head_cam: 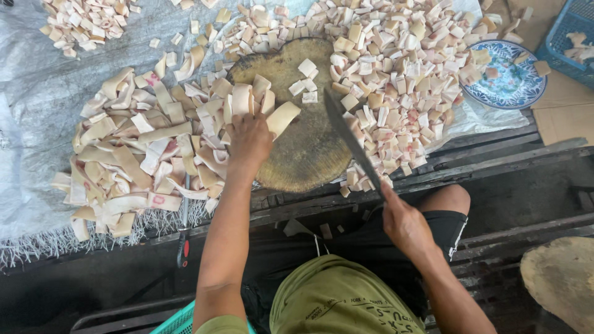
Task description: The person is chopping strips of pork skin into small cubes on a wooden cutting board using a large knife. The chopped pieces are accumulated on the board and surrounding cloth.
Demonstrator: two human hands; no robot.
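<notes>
A round, worn wooden chopping block (303, 148) lies in the middle. My left hand (249, 139) presses down on a few pale pork-skin strips (247, 99) at the block's left edge. My right hand (405, 226) is shut on the handle of a long dark cleaver (352, 142), whose blade points up and left over the block's right side. A few cut squares (305, 83) rest on the block's far part.
A heap of long uncut strips (136, 154) lies left on a grey plastic sheet (37, 93). Several cut squares (402, 68) pile up at right. A blue patterned plate (516, 83), a blue crate (572, 31), a red-handled tool (183, 247) and dark wooden slats (507, 154) are nearby.
</notes>
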